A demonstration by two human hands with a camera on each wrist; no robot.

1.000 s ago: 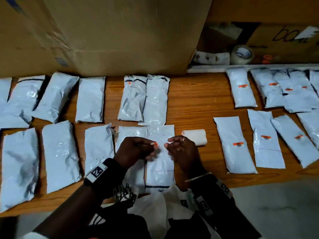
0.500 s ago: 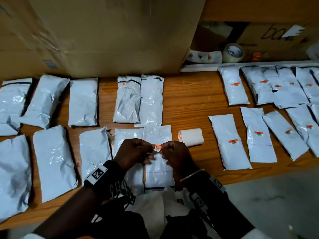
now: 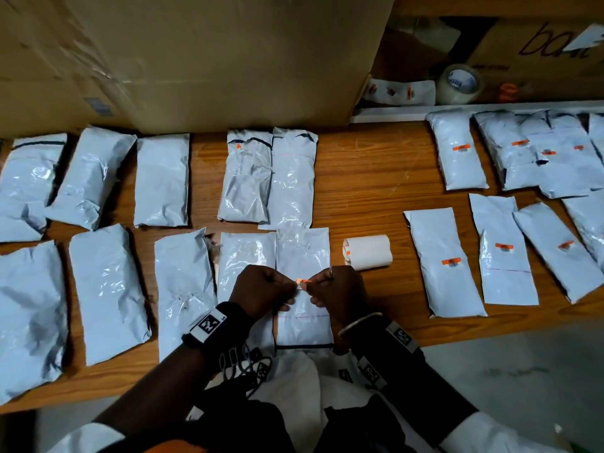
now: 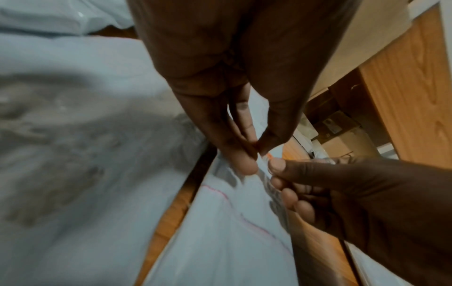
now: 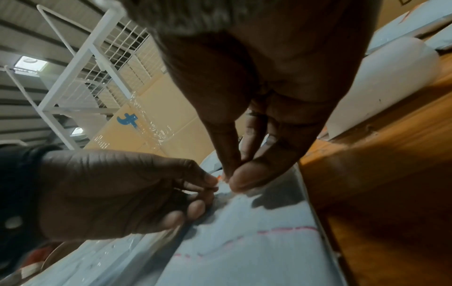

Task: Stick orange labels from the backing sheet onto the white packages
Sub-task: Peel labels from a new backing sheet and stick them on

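wooden bench [image 3: 359,178] | left hand [image 3: 261,291], right hand [image 3: 340,289] pinch orange label [image 3: 300,282] | step: peeling | next: press onto white package [image 3: 304,322]

Handwritten "ba" on cardboard box [image 3: 536,44], rest cut off, tape roll [image 3: 460,84] print illegible

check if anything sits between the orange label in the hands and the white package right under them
Nothing visible does. Both the left hand and the right hand pinch the orange label just above the white package, whose face below the hands shows bare.
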